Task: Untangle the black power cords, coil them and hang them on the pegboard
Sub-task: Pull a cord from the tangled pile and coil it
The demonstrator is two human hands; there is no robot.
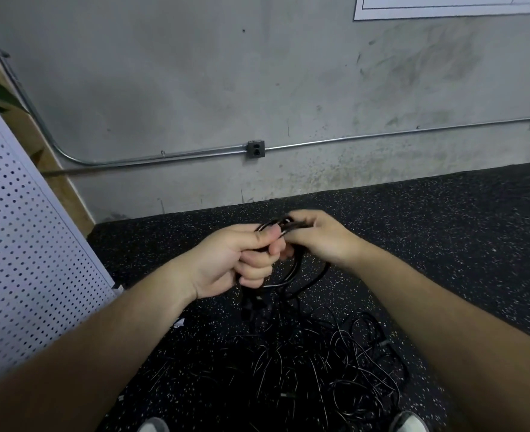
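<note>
I hold a small coil of black power cord (291, 272) in front of me, above the floor. My left hand (241, 260) grips the coil's loops with fingers curled round them. My right hand (316, 236) pinches the cord at the top of the coil, close against the left thumb. A plug end (251, 304) dangles below the left hand. A tangled heap of black cords (313, 366) lies on the floor under my hands. The white pegboard (23, 251) stands at the left, leaning or seen at an angle.
A grey concrete wall (257, 73) faces me with a metal conduit (382, 135) and an outlet box (255, 149). The floor is black speckled rubber (444, 229). My shoe tips (410, 424) show at the bottom edge.
</note>
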